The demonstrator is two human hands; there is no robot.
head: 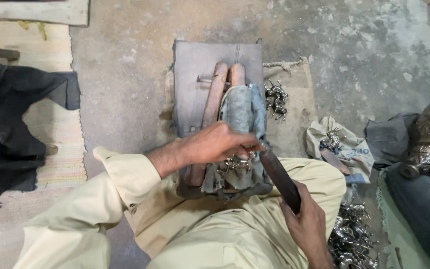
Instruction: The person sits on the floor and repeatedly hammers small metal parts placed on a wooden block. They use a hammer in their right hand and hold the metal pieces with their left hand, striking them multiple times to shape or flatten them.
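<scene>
Left hand (215, 144) pinches a small silvery metal animal figurine (235, 163), fingers closed on it, pressing it onto the pale blue cloth-wrapped wooden block (242, 112); figurine sits at about 5 o'clock from the knuckles, just under the fingertips. Right hand (307, 224) is wrapped tight around the handle end of a long dark flat metal file (279, 180), whose tip reaches up toward 11 o'clock and probably touches the figurine, hard to tell. Crumpled printed cloth bag (354, 149) at 3 o'clock holds one more figurine. Heap of shiny figurines (352, 239) by the right knee, a smaller cluster (276, 99) on the burlap sack (297, 117) at 1 o'clock.
</scene>
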